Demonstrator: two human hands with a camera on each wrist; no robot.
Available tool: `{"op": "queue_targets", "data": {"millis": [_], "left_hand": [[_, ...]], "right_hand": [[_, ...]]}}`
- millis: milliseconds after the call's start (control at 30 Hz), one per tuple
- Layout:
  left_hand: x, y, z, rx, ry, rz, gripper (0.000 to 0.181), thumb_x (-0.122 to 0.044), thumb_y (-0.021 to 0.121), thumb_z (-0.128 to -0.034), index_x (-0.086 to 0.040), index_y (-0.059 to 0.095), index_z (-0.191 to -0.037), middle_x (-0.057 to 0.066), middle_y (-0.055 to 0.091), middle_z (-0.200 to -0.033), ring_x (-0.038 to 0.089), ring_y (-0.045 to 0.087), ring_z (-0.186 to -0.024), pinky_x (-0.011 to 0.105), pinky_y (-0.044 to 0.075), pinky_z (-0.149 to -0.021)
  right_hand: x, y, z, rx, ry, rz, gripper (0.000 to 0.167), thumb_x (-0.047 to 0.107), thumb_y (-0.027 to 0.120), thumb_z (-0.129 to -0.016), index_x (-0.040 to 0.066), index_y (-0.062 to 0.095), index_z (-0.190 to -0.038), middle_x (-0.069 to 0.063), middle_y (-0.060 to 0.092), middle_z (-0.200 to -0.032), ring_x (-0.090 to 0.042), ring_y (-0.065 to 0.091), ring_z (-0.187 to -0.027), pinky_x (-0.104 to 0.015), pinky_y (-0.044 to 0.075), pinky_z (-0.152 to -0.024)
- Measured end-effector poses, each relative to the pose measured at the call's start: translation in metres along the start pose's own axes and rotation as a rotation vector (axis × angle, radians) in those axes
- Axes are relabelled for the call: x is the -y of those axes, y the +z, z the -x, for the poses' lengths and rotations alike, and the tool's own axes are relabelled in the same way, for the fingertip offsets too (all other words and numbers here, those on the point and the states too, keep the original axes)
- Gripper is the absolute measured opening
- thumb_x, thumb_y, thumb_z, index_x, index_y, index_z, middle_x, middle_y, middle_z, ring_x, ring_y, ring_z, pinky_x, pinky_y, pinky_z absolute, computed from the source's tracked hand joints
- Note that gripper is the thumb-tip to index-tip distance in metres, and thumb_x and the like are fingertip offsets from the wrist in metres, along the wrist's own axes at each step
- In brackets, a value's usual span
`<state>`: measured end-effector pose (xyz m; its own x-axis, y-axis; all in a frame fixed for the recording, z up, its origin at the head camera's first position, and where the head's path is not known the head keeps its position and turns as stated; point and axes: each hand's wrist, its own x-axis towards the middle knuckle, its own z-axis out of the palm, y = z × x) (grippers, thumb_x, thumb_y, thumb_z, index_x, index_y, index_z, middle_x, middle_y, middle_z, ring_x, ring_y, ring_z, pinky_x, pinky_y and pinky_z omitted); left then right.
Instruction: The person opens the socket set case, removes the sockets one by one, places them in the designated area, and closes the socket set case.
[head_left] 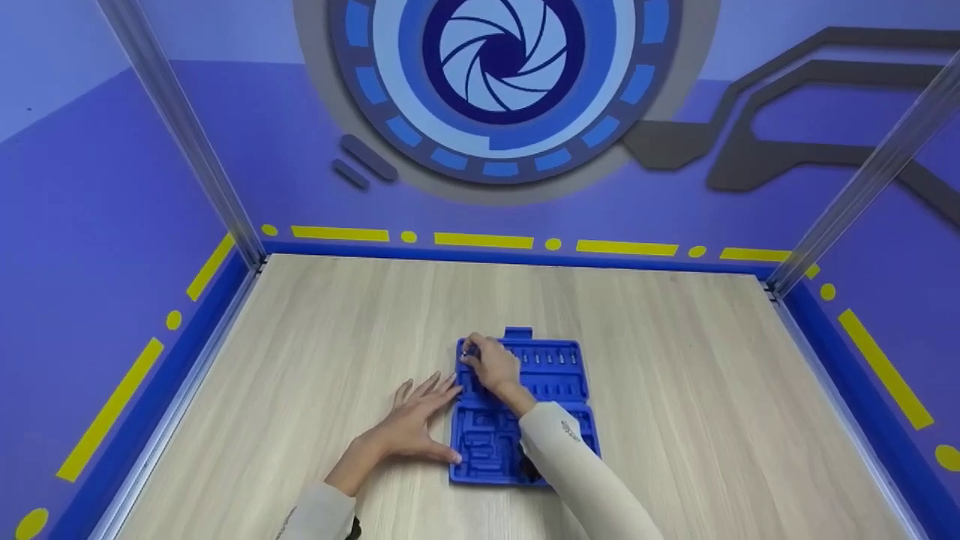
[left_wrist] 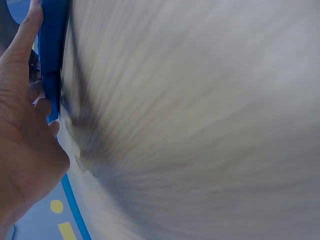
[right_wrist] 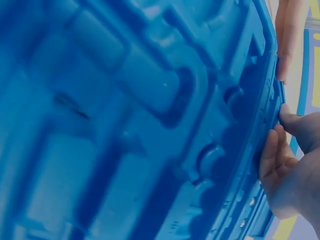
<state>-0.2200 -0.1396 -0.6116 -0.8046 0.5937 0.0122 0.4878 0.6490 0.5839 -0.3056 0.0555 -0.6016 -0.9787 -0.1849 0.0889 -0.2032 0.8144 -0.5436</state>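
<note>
A blue plastic tool case (head_left: 484, 477) lies unfolded on the table, its moulded hollows facing up. Several small metal sockets (head_left: 561, 358) stand in a row in its far half. At the far left corner, my right hand (head_left: 495, 365) pinches what looks like a small metal socket (head_left: 465, 353) between thumb and fingers, mostly hidden by the fingertips. My left hand (head_left: 412, 424) has its fingers spread beside the case, with thumb and fingertips touching its left edge. In the right wrist view, the near half's hollows (right_wrist: 150, 90) fill most of the picture.
The case's latch tab (head_left: 518, 332) sticks out at its far edge. Something dark (head_left: 529, 469) shows in the near half, partly covered by the right sleeve (head_left: 577, 465). Blue printed walls (head_left: 225, 150) and metal posts (head_left: 180, 127) border the wooden table (head_left: 690, 390).
</note>
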Motion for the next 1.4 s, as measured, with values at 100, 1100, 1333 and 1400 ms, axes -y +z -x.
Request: {"op": "queue_targets", "data": {"millis": [100,1100,1333,1400], "left_hand": [[-0.001,0.000,0.000,0.006,-0.011,-0.002,0.118,-0.068,0.083,-0.0691,-0.012,0.034,-0.160,0.009,0.022,-0.171,0.044,0.015,-0.157,0.075,0.005,-0.119],[-0.002,0.000,-0.004,0.013,-0.015,-0.036,0.120,-0.066,0.085,-0.0678,-0.012,0.032,-0.161,0.012,0.021,-0.171,0.046,0.015,-0.157,0.074,0.005,-0.120],[0.001,0.001,-0.001,0.011,-0.012,-0.035,0.120,-0.066,0.085,-0.0673,-0.012,0.032,-0.161,0.012,0.021,-0.171,0.046,0.015,-0.157,0.075,0.004,-0.119],[0.002,0.000,0.000,0.006,-0.013,-0.036,0.120,-0.065,0.086,-0.0669,-0.012,0.032,-0.161,0.012,0.021,-0.171,0.046,0.015,-0.156,0.075,0.005,-0.119]], "right_hand": [[-0.003,0.002,0.002,-0.044,-0.021,-0.033,0.011,0.028,0.070,-0.095,0.019,0.068,-0.101,-0.003,0.069,-0.093,-0.021,0.066,-0.083,-0.039,0.053,-0.070],[-0.052,-0.077,0.036,0.107,0.094,-0.640,0.026,0.012,0.062,-0.102,-0.001,0.064,-0.124,-0.025,0.074,-0.106,-0.012,0.069,-0.067,-0.026,0.057,-0.057],[-0.071,-0.096,0.050,0.123,0.078,-0.643,0.034,0.011,0.061,-0.102,-0.004,0.060,-0.133,-0.026,0.074,-0.102,-0.014,0.069,-0.066,-0.025,0.055,-0.057],[-0.076,-0.102,0.053,0.135,0.066,-0.644,0.034,0.011,0.060,-0.103,-0.005,0.060,-0.133,-0.027,0.074,-0.101,-0.013,0.068,-0.066,-0.024,0.054,-0.056]]}}
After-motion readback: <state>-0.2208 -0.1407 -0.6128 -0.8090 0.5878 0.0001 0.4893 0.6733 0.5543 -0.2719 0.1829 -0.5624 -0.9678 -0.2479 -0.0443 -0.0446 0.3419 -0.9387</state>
